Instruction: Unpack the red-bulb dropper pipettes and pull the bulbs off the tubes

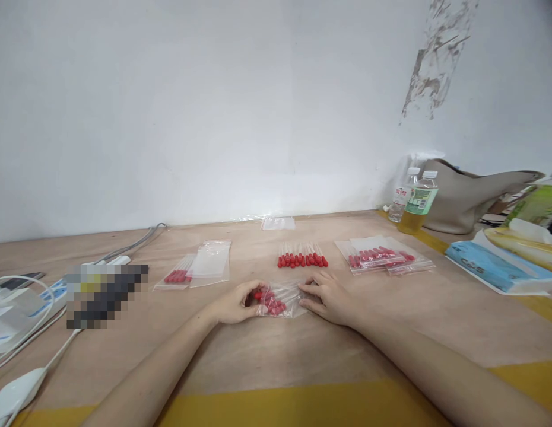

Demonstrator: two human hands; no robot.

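Forearms: two bare arms reach in from the near edge across the counter (267, 356), over a yellow strip along its front.
Left hand (235, 304): curled around the left end of a small clear bag (280, 300), fingers pinching the plastic where red-tipped sticks bunch inside.
Right hand (326, 296): laid flat on the bag's right end, fingers pressed down on the plastic against the counter.
Bag: lies at mid-counter between both hands, flat, its contents gathered toward the left.
Step in hand: by the look of it, closing or smoothing a filled bag; the next move calls for a firm press along the open edge while the left grip keeps the sticks from sliding.
Loose sticks (301, 258): a row with red tips, just beyond the hands.
Filled bags (385, 256): stacked to the right of that row.
Empty bags (211, 261): left of the row, one partly filled bag (177, 276) beside them.
Bottles (414, 201): two by the wall, far right, near a grey cloth bag (467, 193).
Cables (22, 302): far left.
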